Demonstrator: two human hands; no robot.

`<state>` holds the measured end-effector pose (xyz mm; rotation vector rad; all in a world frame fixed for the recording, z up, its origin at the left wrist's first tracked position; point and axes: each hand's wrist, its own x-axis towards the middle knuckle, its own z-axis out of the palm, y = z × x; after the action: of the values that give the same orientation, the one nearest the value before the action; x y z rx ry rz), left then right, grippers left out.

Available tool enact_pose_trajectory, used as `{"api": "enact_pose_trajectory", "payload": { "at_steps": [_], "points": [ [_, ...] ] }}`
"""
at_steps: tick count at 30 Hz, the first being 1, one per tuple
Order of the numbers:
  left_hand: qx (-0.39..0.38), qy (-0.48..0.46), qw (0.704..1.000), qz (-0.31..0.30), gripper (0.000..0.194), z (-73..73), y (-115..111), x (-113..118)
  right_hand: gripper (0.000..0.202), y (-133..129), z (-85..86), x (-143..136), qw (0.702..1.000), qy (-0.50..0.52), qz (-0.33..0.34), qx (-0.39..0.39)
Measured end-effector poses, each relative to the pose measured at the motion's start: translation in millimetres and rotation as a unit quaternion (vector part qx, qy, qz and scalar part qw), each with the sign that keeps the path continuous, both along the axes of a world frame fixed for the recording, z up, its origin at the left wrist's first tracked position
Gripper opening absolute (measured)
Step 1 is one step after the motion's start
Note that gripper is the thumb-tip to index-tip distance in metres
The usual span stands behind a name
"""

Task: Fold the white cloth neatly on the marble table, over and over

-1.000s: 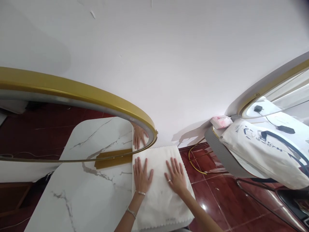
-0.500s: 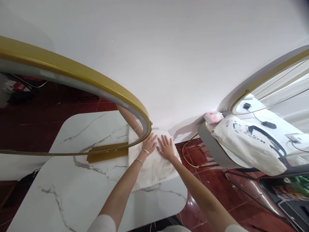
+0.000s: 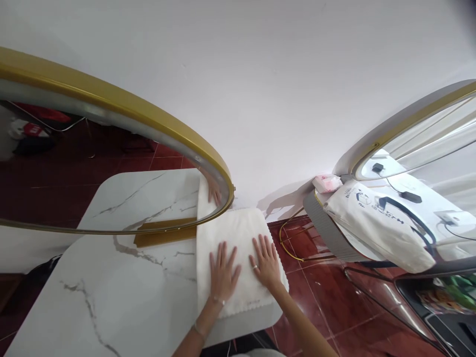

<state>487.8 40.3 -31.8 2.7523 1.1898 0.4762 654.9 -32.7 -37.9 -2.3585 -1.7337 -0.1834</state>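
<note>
A white cloth with a scalloped edge (image 3: 241, 228) lies flat at the right end of the marbled table (image 3: 130, 292). My left hand (image 3: 223, 277) rests palm down on its lower left part, fingers spread; a bracelet and a band circle that wrist and forearm. On the right side of the cloth, close to the scalloped edge, lies my right hand (image 3: 266, 263), also palm down with fingers apart and a ring on one finger. Neither hand grips anything.
Gold-framed round mirrors hang at the left (image 3: 148, 111) and right (image 3: 394, 116). At right, a second table carries a white printed bag (image 3: 379, 223) and a pink tissue pack (image 3: 327, 183). A dark chair frame (image 3: 386, 302) stands below it, over red floor tiles.
Both hands have moved back toward me and farther apart on the cloth. The cloth has shifted toward me too, its near edge now closer to the table's front edge.
</note>
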Motion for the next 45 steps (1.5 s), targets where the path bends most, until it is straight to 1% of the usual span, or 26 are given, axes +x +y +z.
{"api": "enact_pose_trajectory", "payload": {
  "at_steps": [2, 3, 5, 8, 11, 13, 14, 15, 17, 19, 20, 21, 22, 24, 26, 29, 31, 32, 34, 36, 37, 38, 41, 45],
  "points": [
    [0.006, 0.019, 1.0, 0.005, 0.057, 2.0, -37.4, -31.5, 0.065, -22.9, 1.6, -11.8, 1.0, 0.004, 0.019, -0.001],
    [0.009, 0.027, 1.0, 0.009, 0.058, 3.4, -52.7, -42.8, 0.068, -34.4, 2.5, -17.9, 1.0, 0.007, 0.026, -0.003],
    [0.012, 0.041, 0.999, 0.012, 0.061, 6.5, -75.1, -56.7, 0.073, -55.1, 4.0, -29.3, 1.0, 0.011, 0.028, -0.004],
    [0.011, 0.053, 0.999, -0.004, 0.062, 8.2, -90.6, -63.8, 0.077, -74.5, 4.5, -41.5, 1.0, 0.011, 0.011, 0.006],
    [0.002, 0.043, 0.999, -0.019, 0.061, 4.7, -91.8, -65.6, 0.074, -78.9, 2.5, -46.5, 1.0, 0.008, -0.004, 0.012],
    [-0.01, 0.019, 1.0, -0.017, 0.057, 0.6, -85.8, -64.1, 0.073, -77.0, 0.3, -47.0, 1.0, 0.007, -0.011, 0.014],
    [-0.015, -0.002, 1.0, -0.002, 0.054, -1.2, -80.0, -61.8, 0.073, -75.7, -0.8, -46.8, 1.0, 0.007, -0.013, 0.015],
    [-0.02, -0.027, 0.999, 0.032, 0.05, -2.4, -71.8, -58.4, 0.073, -74.3, -1.8, -46.4, 1.0, 0.008, -0.015, 0.016],
    [-0.032, -0.075, 0.986, 0.147, 0.042, -2.2, -47.8, -49.0, 0.072, -71.9, -3.4, -45.4, 1.0, 0.011, -0.017, 0.018],
    [-0.058, -0.112, 0.953, 0.276, 0.035, 1.4, -15.6, -39.2, 0.071, -69.6, -4.2, -44.5, 1.0, 0.015, -0.016, 0.019],
    [-0.075, -0.128, 0.935, 0.323, 0.032, 4.0, 1.7, -35.4, 0.071, -68.5, -4.5, -44.1, 1.0, 0.016, -0.016, 0.02],
    [-0.093, -0.143, 0.92, 0.352, 0.03, 6.9, 18.3, -32.9, 0.07, -67.5, -4.9, -43.8, 1.0, 0.017, -0.015, 0.021],
    [-0.108, -0.158, 0.912, 0.363, 0.028, 9.9, 33.2, -31.8, 0.07, -66.5, -5.3, -43.5, 0.999, 0.018, -0.013, 0.024],
    [-0.128, -0.181, 0.909, 0.354, 0.026, 15.9, 54.4, -33.4, 0.069, -64.8, -6.9, -43.0, 0.999, 0.021, -0.011, 0.031],
    [-0.132, -0.188, 0.916, 0.327, 0.027, 22.0, 62.6, -37.1, 0.068, -62.4, -9.3, -42.0, 0.999, 0.024, -0.01, 0.045],
    [-0.117, -0.19, 0.922, 0.317, 0.03, 30.3, 59.0, -38.1, 0.065, -52.5, -12.5, -37.6, 0.997, 0.036, -0.016, 0.067],
    [-0.083, -0.18, 0.928, 0.317, 0.035, 31.9, 54.6, -32.2, 0.06, -38.5, -13.1, -32.1, 0.996, 0.052, -0.016, 0.071],
    [-0.061, -0.167, 0.935, 0.306, 0.037, 30.6, 53.3, -27.6, 0.058, -29.2, -12.8, -28.9, 0.996, 0.06, -0.013, 0.07],
    [-0.024, -0.127, 0.96, 0.247, 0.044, 23.3, 52.8, -17.4, 0.056, -7.7, -12.0, -22.8, 0.995, 0.07, 0.002, 0.072],
    [-0.011, -0.079, 0.981, 0.176, 0.055, 11.4, 54.0, -9.8, 0.057, 13.9, -11.2, -18.7, 0.994, 0.064, 0.023, 0.08],
    [-0.012, -0.059, 0.986, 0.155, 0.059, 5.0, 54.9, -8.2, 0.058, 23.5, -11.2, -17.9, 0.994, 0.055, 0.033, 0.084],
    [-0.013, -0.045, 0.988, 0.148, 0.06, -0.8, 55.7, -8.2, 0.06, 31.8, -11.3, -17.9, 0.995, 0.046, 0.042, 0.084],
    [-0.014, -0.03, 0.984, 0.174, 0.061, -12.1, 58.1, -17.1, 0.065, 50.0, -12.5, -22.4, 0.996, 0.029, 0.052, 0.067],
    [-0.023, -0.038, 0.977, 0.209, 0.06, -13.8, 63.7, -43.8, 0.066, 69.8, -12.3, -39.8, 0.997, 0.026, 0.061, 0.037]
  ]
}}
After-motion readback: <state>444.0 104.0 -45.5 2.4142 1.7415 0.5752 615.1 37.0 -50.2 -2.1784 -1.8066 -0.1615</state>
